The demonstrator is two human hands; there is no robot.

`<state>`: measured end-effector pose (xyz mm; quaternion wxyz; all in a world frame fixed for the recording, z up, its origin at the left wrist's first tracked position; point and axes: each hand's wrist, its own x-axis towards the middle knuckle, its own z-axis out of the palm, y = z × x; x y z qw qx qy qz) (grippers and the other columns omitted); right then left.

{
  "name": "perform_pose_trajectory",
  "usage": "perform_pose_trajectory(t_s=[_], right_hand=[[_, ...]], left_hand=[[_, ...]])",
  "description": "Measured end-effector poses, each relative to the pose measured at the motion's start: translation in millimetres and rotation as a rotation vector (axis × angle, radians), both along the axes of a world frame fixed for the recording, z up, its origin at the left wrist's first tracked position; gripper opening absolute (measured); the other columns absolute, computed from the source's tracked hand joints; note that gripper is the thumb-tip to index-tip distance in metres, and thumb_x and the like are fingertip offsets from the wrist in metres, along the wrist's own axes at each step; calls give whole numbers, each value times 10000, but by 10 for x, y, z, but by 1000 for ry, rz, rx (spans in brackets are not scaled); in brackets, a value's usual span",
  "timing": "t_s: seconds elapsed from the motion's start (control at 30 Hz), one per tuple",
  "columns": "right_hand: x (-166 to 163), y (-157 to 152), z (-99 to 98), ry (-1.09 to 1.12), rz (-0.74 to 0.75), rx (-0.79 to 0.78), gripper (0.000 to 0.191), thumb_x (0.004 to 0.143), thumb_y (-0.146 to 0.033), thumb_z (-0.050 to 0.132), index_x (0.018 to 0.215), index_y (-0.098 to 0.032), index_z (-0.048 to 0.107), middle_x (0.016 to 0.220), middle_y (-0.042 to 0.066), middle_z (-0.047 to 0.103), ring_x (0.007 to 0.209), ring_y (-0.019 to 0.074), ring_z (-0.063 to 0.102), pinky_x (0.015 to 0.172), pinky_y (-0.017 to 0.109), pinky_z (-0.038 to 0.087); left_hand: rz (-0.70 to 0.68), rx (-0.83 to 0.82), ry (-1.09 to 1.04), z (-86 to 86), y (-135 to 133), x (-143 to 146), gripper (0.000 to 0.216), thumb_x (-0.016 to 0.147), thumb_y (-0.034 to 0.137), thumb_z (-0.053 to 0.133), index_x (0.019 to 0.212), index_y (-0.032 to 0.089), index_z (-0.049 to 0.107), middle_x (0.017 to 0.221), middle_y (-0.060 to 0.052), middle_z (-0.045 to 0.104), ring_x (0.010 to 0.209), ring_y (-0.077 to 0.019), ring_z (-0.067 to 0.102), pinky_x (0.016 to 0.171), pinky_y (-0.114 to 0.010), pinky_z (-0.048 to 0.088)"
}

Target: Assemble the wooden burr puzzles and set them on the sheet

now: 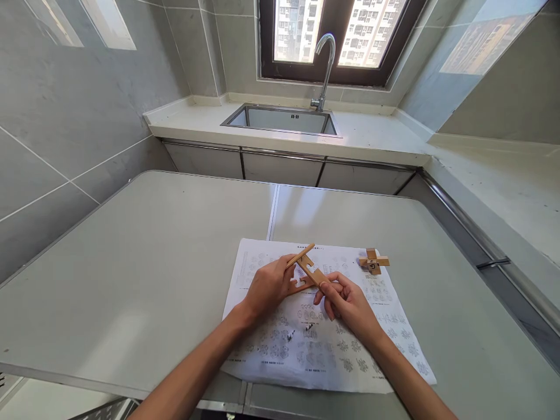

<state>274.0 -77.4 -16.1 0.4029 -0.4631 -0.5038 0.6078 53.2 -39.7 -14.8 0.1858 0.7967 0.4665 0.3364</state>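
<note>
Narrowed around a wooden stick [301, 255], the grip of the left hand [270, 284] holds it close by a notched piece [311, 272] pinched in the right hand [349, 303], both above a printed sheet [350, 376], probably so its drawings stay readable; a wooden cross [371, 262] sits aside.

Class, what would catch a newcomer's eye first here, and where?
The notched wooden pieces in the left hand and right hand stand out first, over the printed sheet. A wooden cross lies near the sheet's far right corner. Beyond, a curved faucet rises before a bright window.
</note>
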Motion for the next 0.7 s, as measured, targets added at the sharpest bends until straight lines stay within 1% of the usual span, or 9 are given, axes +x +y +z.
perform_pose_trajectory(t_s=[0.07,0.13,0.27,0.4,0.53,0.7], right_hand=[[3,-5,0,-3,27,-2,420,977,-624,641,952,-217,542,812,56,793,444,91,495,499,258,383],[1,-10,-10,-14,68,3,416,991,-625,617,968,-216,548,811,59,797,459,101,518,528,267,415],[-3,-19,-30,-36,110,17,464,1013,-670,528,869,-229,513,683,40,760,448,119,521,504,269,396],[-6,-29,-37,-59,137,30,488,1012,-688,511,823,-238,493,606,9,713,445,123,517,506,269,400],[-11,-44,-43,-62,159,30,466,1020,-671,512,852,-237,513,596,-8,691,469,133,533,509,267,409],[-15,-62,-50,-63,144,43,458,1028,-647,523,827,-236,518,583,-7,683,479,133,534,515,265,412]], left_hand=[[24,2,16,-6,0,-5,285,1106,295,393,1239,186,620,856,-28,755,707,-163,725,643,-258,542],[48,11,27,-13,2,-8,258,1103,283,411,1172,196,644,845,-24,756,712,-165,725,659,-261,538],[34,19,24,-20,7,-13,256,1100,288,430,1107,195,668,851,-26,762,708,-166,717,676,-272,534],[-5,-10,-39,14,17,-28,273,1098,265,421,1133,209,686,919,-26,778,794,-166,732,724,-267,546],[-46,-22,-100,61,34,-42,290,1097,253,420,1193,217,691,1034,-35,794,893,-171,742,811,-283,562],[-35,-15,-111,72,34,-42,294,1100,264,429,1207,225,701,1056,-36,803,889,-174,756,799,-287,572]])
